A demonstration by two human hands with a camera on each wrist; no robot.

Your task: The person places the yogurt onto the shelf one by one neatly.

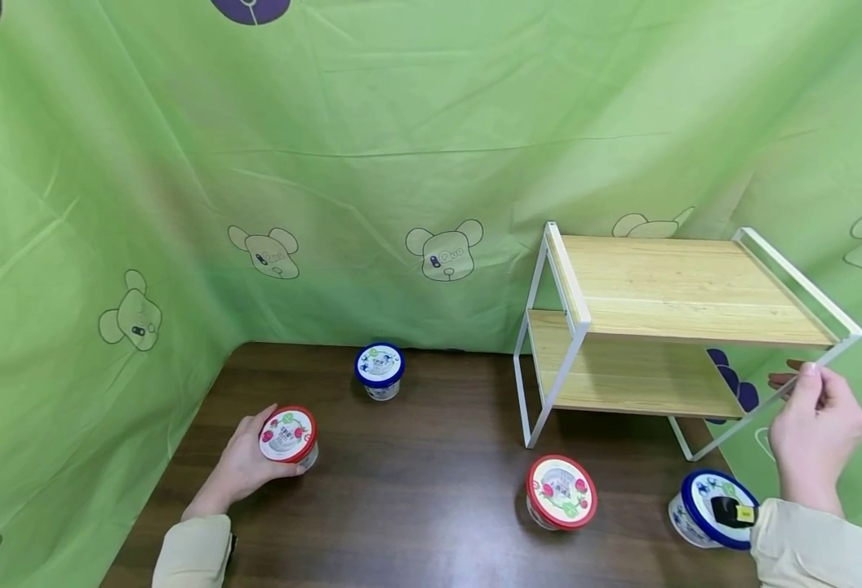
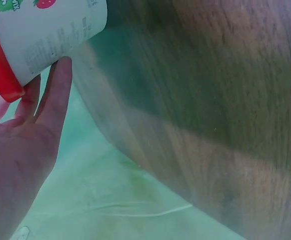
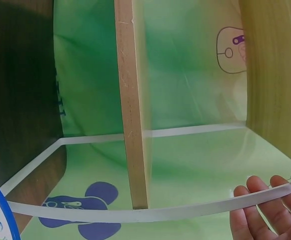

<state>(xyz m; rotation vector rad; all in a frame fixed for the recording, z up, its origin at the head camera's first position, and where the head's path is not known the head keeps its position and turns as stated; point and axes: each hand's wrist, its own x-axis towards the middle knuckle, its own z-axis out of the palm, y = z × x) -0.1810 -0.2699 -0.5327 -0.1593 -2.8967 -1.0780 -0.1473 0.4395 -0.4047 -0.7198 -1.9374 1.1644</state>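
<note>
At the left of the table, my left hand (image 1: 246,464) grips a small white tub with a red lid (image 1: 287,434), its thumb and fingers around the side. The left wrist view shows strawberry pictures on that white tub (image 2: 55,37), with fingertips against its wall. On the right, my right hand (image 1: 816,429) pinches the white metal front leg of a two-tier wooden shelf rack (image 1: 695,286). In the right wrist view several fingers (image 3: 273,215) lie behind the white bar (image 3: 205,207). The rack stands upright on the table.
A blue-lidded tub (image 1: 379,365) stands toward the back of the table. Another red-lidded tub (image 1: 562,492) is in front of the rack's left side. A second blue-lidded tub (image 1: 703,510) sits beside my right sleeve. Green cloth (image 1: 357,188) hangs behind and at both sides.
</note>
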